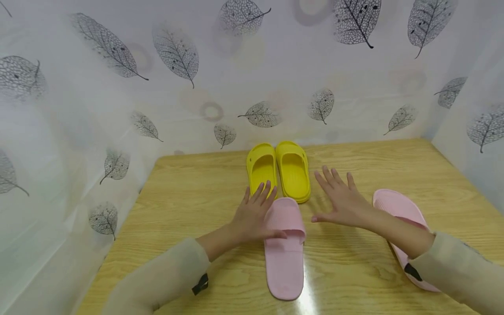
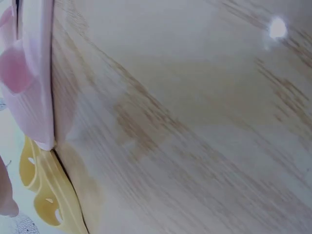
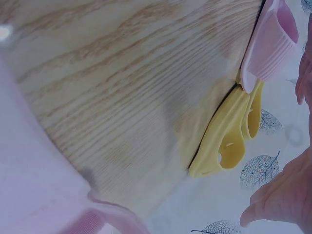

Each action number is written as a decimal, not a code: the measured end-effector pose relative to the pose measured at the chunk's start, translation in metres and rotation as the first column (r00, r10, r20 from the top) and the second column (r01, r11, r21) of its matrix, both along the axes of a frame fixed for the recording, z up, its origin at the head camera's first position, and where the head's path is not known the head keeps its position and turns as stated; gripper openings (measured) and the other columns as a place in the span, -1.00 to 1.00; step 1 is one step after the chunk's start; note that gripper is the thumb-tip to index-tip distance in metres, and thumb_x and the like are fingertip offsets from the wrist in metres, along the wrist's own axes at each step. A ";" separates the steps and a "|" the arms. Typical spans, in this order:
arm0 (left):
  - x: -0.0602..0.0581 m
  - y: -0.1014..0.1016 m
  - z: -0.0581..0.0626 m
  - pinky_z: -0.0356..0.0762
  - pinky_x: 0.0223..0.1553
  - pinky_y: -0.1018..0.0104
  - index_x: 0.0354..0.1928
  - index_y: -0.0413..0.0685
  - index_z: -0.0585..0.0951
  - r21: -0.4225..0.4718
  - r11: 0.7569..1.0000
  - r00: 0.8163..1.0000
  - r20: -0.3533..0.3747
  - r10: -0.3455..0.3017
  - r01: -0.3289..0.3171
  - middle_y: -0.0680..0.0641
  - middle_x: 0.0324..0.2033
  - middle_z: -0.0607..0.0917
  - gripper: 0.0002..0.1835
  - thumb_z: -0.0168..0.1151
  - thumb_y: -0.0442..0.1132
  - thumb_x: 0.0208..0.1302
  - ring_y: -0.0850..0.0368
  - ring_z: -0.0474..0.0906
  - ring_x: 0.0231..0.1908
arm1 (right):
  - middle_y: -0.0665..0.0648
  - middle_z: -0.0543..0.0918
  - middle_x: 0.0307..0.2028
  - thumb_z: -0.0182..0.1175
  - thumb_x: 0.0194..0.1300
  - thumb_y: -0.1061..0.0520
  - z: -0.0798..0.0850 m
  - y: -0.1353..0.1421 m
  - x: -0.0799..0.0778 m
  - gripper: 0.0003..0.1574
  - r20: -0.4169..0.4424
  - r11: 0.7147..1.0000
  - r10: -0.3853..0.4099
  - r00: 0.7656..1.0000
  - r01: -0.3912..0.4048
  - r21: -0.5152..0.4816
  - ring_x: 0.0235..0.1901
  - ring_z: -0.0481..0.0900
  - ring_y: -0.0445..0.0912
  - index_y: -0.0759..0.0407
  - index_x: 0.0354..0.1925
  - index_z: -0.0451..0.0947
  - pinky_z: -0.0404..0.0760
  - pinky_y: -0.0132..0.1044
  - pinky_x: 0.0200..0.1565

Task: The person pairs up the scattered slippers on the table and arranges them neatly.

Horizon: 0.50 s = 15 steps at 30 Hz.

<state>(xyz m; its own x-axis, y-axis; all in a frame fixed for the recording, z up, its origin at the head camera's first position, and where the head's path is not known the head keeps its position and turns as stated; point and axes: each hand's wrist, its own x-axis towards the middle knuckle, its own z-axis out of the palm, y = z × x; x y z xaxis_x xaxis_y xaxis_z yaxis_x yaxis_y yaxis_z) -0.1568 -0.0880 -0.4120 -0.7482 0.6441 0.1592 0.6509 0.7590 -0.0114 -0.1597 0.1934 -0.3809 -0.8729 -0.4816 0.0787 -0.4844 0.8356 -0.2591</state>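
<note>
My left hand (image 1: 252,217), fingers spread, overlaps the left edge of a pink slipper (image 1: 285,271) in the head view. Its thumb crosses over the slipper's strap, and nothing is gripped. The slipper's toe points at a pair of yellow slippers, the left one (image 1: 261,153) partly behind my left fingertips and the right one (image 1: 296,177) beside it. To the right, my right hand (image 1: 346,203) hovers with fingers and thumb spread, holding nothing. A second pink slipper (image 1: 397,204) lies under my right forearm, which hides part of it.
The slippers stand on a wood-grain table (image 1: 189,188). Behind it and at both sides hangs a pale sheet (image 1: 173,100) printed with dark leaves. The yellow pair sits close to the table's back edge.
</note>
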 end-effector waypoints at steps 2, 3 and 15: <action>0.001 0.001 0.001 -0.11 0.37 -0.22 0.49 -0.08 -0.14 0.020 1.000 1.000 -0.017 -0.007 0.007 -0.18 0.46 -0.14 0.30 0.12 0.56 -0.12 -0.07 -0.19 0.46 | 0.41 -0.22 0.45 0.27 -0.03 -0.45 0.002 0.003 0.002 0.46 -0.013 1.000 -0.007 1.000 0.007 0.007 0.41 -0.25 0.35 0.23 0.48 -0.25 -0.38 0.38 0.28; 0.001 0.001 0.001 -0.08 0.36 -0.23 0.49 -0.09 -0.13 0.032 0.999 0.999 -0.032 -0.013 0.014 -0.19 0.46 -0.12 0.31 0.13 0.56 -0.13 -0.07 -0.19 0.45 | 0.42 -0.21 0.45 0.28 -0.03 -0.44 0.003 0.005 0.003 0.46 -0.018 1.000 -0.010 1.000 0.010 0.011 0.41 -0.24 0.36 0.23 0.48 -0.25 -0.36 0.39 0.27; 0.019 0.003 0.006 -0.07 0.35 -0.23 0.47 -0.20 -0.20 0.149 0.989 0.999 0.053 -0.003 -0.005 -0.21 0.46 -0.15 0.37 0.23 0.49 -0.15 -0.10 -0.17 0.46 | 0.40 -0.24 0.45 0.28 -0.02 -0.44 0.011 0.026 0.017 0.47 0.041 0.998 -0.057 0.998 0.058 -0.022 0.41 -0.27 0.35 0.19 0.49 -0.28 -0.47 0.38 0.26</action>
